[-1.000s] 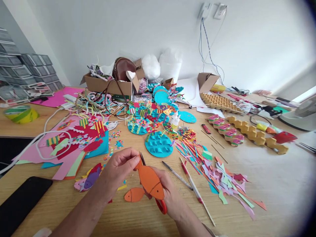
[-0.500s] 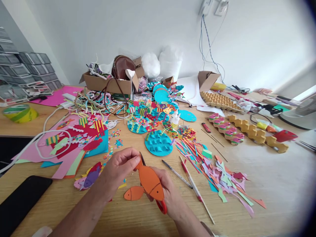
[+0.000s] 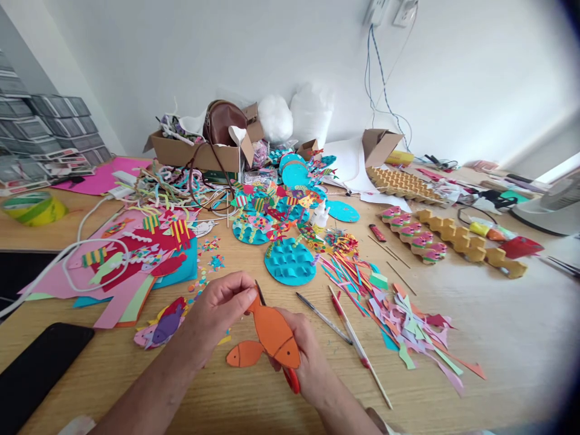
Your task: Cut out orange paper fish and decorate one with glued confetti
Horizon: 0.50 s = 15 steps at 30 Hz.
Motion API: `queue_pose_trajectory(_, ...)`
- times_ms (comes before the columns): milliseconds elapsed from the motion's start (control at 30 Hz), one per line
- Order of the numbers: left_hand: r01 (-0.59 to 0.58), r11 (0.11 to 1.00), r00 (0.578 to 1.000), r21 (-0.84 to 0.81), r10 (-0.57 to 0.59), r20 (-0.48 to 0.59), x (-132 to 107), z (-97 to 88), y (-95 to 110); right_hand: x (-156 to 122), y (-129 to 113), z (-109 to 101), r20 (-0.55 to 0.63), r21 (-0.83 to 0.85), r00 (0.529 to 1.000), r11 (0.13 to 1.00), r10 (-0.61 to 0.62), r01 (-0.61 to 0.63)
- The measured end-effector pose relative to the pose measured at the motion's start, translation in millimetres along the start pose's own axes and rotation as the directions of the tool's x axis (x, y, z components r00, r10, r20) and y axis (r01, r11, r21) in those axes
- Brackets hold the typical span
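An orange paper fish (image 3: 273, 328) with a drawn eye and gill line is held over the table between both hands. My left hand (image 3: 231, 302) pinches its tail end between thumb and fingers. In my right hand (image 3: 302, 344) is a pair of scissors (image 3: 292, 379) with red handles, mostly hidden behind the fish; the dark blade tips show beside the tail. A smaller orange paper fish (image 3: 244, 354) shows just left of the large one; whether it is joined to it I cannot tell. Several cut paper fish (image 3: 167, 326) lie left of my left forearm.
Pens and sticks (image 3: 324, 318) lie right of my hands, beside paper scraps (image 3: 414, 326). A turquoise disc with paper loops (image 3: 290, 261) is ahead. A black phone (image 3: 45, 371) lies at left, egg-carton strips (image 3: 471, 241) at right. A cardboard box (image 3: 194, 154) stands behind.
The view has shifted very slightly. Both hands, the fish and the scissors keep almost the same position.
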<state>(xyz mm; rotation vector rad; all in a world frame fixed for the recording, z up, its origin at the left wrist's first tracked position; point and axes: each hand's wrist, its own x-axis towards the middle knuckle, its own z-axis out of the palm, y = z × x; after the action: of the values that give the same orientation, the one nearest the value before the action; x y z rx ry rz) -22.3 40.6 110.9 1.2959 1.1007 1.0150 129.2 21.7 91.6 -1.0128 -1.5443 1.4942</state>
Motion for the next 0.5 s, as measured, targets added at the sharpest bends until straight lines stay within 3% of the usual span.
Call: queue_pose_trajectory(500,0.027,0.999,0.999,0.045,-0.026,-0.026,-0.4,1.2,1.2,-0.7,6.3,-2.7,0.061,0.002,0.998,1.0,0.01,-0.01)
